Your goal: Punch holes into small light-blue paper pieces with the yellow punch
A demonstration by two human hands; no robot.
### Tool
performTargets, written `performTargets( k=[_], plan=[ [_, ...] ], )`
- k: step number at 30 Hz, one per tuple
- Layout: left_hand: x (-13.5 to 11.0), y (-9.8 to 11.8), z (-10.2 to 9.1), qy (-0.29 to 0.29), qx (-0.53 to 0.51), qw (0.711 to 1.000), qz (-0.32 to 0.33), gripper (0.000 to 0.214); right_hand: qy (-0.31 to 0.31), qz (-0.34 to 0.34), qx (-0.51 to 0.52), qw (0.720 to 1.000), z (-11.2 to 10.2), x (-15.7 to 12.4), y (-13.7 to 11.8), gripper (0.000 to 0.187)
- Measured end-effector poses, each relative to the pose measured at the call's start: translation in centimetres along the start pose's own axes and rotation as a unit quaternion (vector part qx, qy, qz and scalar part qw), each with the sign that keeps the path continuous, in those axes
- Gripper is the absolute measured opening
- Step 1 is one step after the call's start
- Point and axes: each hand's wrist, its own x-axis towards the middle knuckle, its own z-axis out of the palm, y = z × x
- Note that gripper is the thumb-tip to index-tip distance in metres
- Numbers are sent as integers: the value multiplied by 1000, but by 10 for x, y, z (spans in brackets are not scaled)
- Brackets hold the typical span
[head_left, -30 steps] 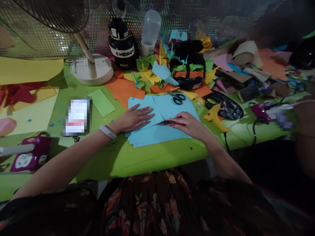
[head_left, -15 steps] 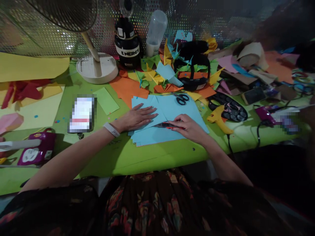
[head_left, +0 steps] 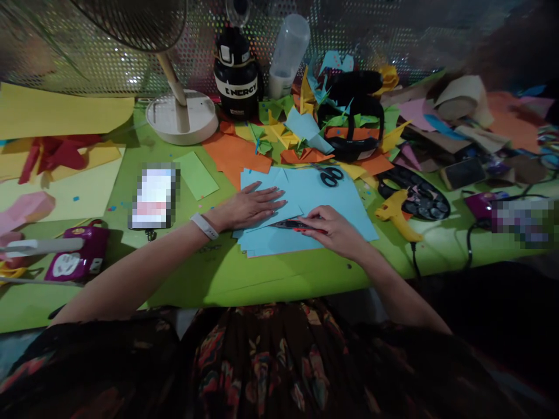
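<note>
Pressing flat with my left hand, fingers long and slightly spread, I cover the left part of the blue paper, which lies right in front of me on the green table. My right hand is closed around a red and black knife, thumb and fingers narrowed on its handle. The knife's front end points to nine o'clock, along the near edge of the top blue piece under my palm; whether the blade is cutting in, I cannot tell.

Taking the middle of that paper as my clock, black scissors lie on it at one o'clock. At three, well apart from my right hand, is a yellow glue gun, with a black tray just beyond it. A phone lies at nine, a light green strip at ten, near the phone. Farther off, a black bottle stands at eleven and a clear bottle tilts near twelve
</note>
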Motion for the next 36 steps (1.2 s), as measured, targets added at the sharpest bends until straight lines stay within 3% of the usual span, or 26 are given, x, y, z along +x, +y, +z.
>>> performTargets(
  k=[31, 36],
  plan=[
    [-1, 5, -7, -15, -28, 999, -9, 48, -37, -48, 28, 998, 13, 20, -14, 35],
    [-1, 4, -5, -5, -23, 1000, -2, 48, -80, -93, 72, 990, 15, 17, -22, 36]
  ],
)
